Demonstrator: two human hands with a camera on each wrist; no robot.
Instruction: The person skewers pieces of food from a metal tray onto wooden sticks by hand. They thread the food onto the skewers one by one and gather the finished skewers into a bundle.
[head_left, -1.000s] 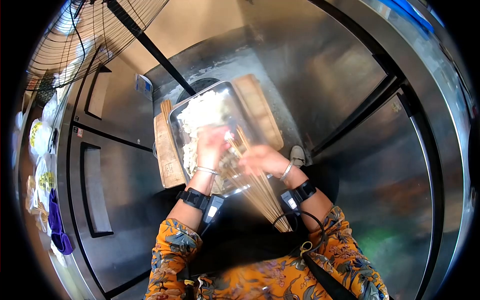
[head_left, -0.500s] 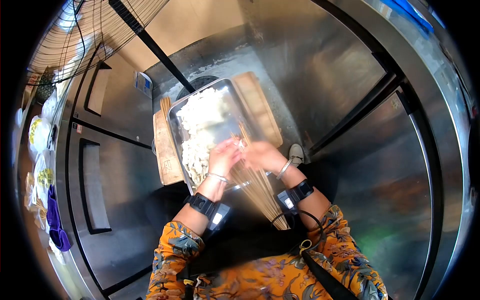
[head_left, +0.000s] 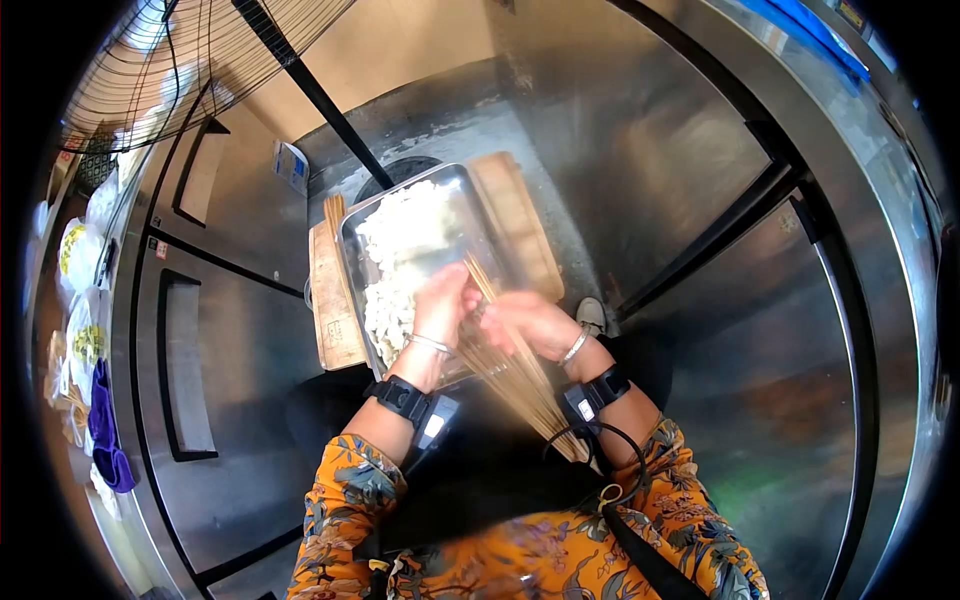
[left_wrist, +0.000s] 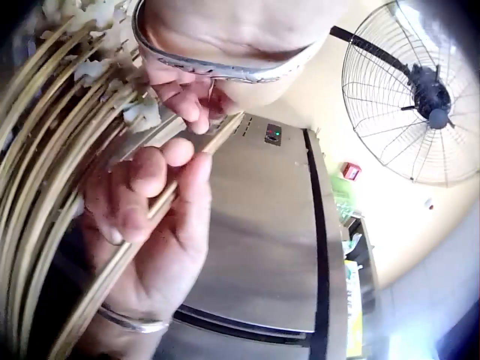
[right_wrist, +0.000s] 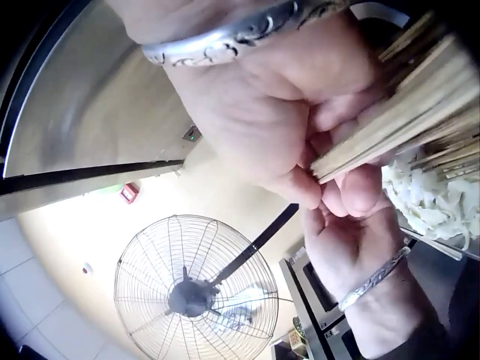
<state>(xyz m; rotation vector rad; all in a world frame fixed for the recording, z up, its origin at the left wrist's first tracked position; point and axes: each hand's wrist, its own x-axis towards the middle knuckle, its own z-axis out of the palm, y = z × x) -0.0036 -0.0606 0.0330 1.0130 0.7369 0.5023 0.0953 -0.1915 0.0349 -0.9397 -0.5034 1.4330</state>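
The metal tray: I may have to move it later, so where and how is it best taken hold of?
Take the metal tray by its raised rim, probably midway along both long sides, coming from left and right: skewers cross the near end. Keep it level, since white pieces lie mostly toward the left. Mind the other skewers alongside the left rim.

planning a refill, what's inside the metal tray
White food pieces lie along the left side of the metal tray, with bare metal toward its far right. The left hand, right hand and skewers cover part of its near end; whatever lies beneath is hidden.
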